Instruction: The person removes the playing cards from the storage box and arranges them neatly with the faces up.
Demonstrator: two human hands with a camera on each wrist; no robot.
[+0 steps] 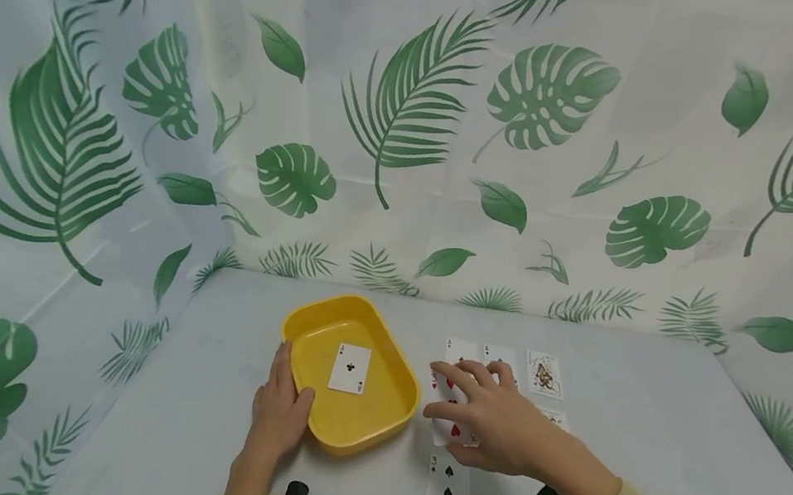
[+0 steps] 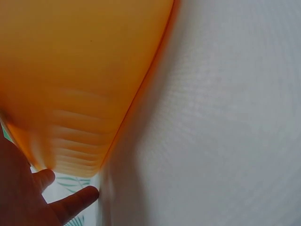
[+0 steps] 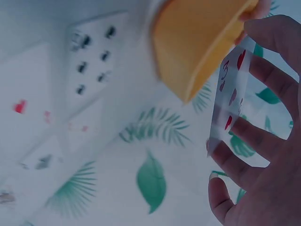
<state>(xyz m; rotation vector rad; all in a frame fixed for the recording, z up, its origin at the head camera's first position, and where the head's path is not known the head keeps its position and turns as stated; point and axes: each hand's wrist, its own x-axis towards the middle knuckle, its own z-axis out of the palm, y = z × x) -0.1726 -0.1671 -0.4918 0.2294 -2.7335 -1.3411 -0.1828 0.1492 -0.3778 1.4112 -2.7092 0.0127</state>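
Observation:
My right hand [image 1: 494,419] pinches a three of hearts [image 3: 230,89] between thumb and fingers, just right of a yellow tray [image 1: 397,356]. The card is tilted up, its face partly behind my fingers in the head view. My left hand [image 1: 280,412] rests against the tray's left side, fingers along the outer wall and thumb by the rim. An ace of clubs [image 1: 350,368] lies face up in the tray. On the table near my right wrist lies a three of spades [image 1: 447,492].
Behind my right hand lie two aces, one at the left [image 1: 459,349] and one beside it [image 1: 499,354], and a picture card [image 1: 544,374]. Another card [image 1: 556,419] is mostly hidden by the hand. A leaf-patterned sheet [image 1: 400,223] rises behind the white table [image 1: 191,438].

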